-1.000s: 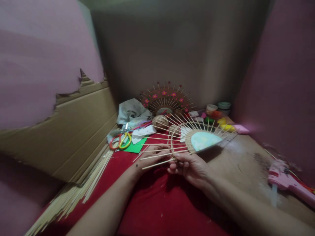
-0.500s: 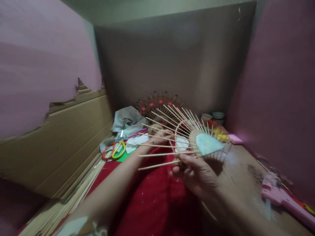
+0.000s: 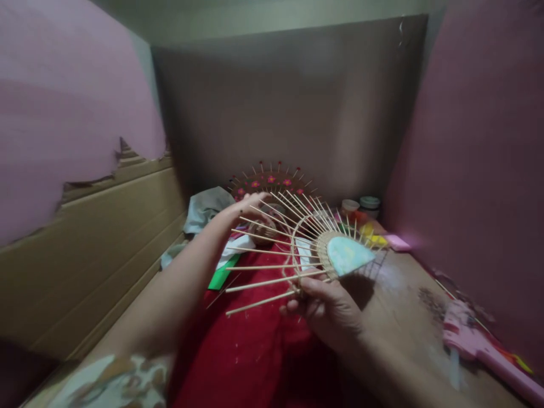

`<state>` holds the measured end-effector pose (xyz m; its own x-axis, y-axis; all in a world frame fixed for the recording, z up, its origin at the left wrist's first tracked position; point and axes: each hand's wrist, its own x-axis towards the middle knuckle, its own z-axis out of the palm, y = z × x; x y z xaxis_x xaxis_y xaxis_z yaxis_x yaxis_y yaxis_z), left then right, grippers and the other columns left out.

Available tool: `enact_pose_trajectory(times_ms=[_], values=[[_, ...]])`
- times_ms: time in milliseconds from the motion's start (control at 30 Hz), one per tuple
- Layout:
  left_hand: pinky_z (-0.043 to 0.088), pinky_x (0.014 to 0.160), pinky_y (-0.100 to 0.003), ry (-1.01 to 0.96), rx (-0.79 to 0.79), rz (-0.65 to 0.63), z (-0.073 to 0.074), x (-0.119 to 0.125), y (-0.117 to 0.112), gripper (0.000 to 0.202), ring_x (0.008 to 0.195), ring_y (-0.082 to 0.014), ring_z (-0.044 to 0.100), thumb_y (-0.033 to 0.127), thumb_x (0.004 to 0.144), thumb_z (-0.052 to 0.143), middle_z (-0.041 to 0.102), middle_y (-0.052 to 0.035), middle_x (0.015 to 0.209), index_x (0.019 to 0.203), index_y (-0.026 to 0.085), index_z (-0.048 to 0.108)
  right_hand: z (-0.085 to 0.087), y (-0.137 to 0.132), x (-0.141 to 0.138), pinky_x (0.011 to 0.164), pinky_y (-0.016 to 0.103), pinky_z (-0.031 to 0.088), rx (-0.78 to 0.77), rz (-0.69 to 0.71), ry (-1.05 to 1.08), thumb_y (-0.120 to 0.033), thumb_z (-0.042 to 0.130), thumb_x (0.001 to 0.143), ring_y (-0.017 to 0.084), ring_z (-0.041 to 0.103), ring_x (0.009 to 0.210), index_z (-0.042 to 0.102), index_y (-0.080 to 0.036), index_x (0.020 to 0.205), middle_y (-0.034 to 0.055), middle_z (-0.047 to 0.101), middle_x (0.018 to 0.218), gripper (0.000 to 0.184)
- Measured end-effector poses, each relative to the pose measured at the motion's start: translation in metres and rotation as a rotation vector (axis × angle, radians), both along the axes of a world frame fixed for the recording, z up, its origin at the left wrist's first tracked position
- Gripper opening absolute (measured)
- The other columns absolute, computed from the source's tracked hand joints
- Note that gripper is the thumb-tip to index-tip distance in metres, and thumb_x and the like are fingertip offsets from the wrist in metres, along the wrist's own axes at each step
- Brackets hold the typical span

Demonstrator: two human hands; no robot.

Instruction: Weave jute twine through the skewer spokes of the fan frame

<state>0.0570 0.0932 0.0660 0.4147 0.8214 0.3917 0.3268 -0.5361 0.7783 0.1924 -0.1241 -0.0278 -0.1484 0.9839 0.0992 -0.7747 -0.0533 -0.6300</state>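
Observation:
My right hand (image 3: 327, 303) is closed on the lower edge of a fan-shaped frame of thin wooden sticks (image 3: 255, 266), thumb on top. A woven band (image 3: 325, 249) of twine crosses the sticks near a pale blue teardrop-shaped centre (image 3: 348, 255). A loose strand of twine (image 3: 293, 249) loops over the sticks near my right fingers. Beyond the sticks, my left hand (image 3: 254, 207) is raised with fingers stretched out and apart, just above a ball of twine (image 3: 262, 229). Sticks partly cover its fingertips.
Behind stands a brown fan-shaped piece with pink flowers (image 3: 271, 179). Grey cloth (image 3: 208, 207) and green sheet (image 3: 223, 273) lie left, red cloth (image 3: 255, 351) below. A pink glue gun (image 3: 467, 334) lies right. Small tubs (image 3: 369, 204) stand at the back; cardboard (image 3: 114, 249) lines the left wall.
My left hand has risen up and left from beside the twine ball, and its fingers are now spread. My right hand keeps hold of the stick frame. The view has shifted slightly.

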Motion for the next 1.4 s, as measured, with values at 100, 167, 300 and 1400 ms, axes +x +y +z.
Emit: enact_pose_trajectory(times_ms=[100,167,300,1400], values=[[0.019,0.100,-0.044,0.128,-0.011,-0.053,-0.013,-0.025,-0.048,0.058,0.113,-0.0315,0.037,-0.002,0.036,0.073,0.060,-0.0113,0.103,0.092,0.009,0.063,-0.005,0.001,-0.002,0.059,0.036,0.052,-0.025,0.000,-0.043,-0.017,0.068,0.064,0.017,0.061,0.052,0.066,-0.012,0.070,0.0023,0.065,0.060,0.008],[0.024,0.100,-0.039,0.159,-0.025,-0.149,-0.020,-0.036,-0.085,0.056,0.114,-0.0280,0.041,0.003,0.044,0.073,0.059,-0.0078,0.112,0.097,0.017,0.065,-0.008,0.000,-0.005,0.059,0.036,0.052,-0.036,0.009,-0.063,-0.018,0.068,0.065,0.016,0.061,0.053,0.066,-0.012,0.070,0.0028,0.065,0.061,0.008],[0.038,0.091,-0.038,0.156,-0.247,-0.543,-0.038,-0.049,-0.143,0.036,0.109,-0.0283,0.050,0.018,0.067,0.064,0.060,-0.0086,0.114,0.103,0.020,0.065,-0.012,-0.005,-0.008,0.061,0.036,0.050,-0.030,0.049,-0.080,-0.019,0.066,0.066,0.015,0.060,0.054,0.066,-0.013,0.075,0.0030,0.066,0.063,0.010],[0.026,0.028,-0.013,-0.014,-0.781,-0.249,-0.077,-0.110,-0.149,0.024,0.027,-0.0035,0.040,0.030,0.068,0.065,0.053,-0.0024,0.038,0.059,0.009,0.069,-0.032,-0.014,-0.011,0.057,0.036,0.050,-0.324,0.058,-0.074,-0.025,0.065,0.069,0.017,0.058,0.046,0.059,-0.013,0.071,0.0084,0.065,0.056,0.014]])
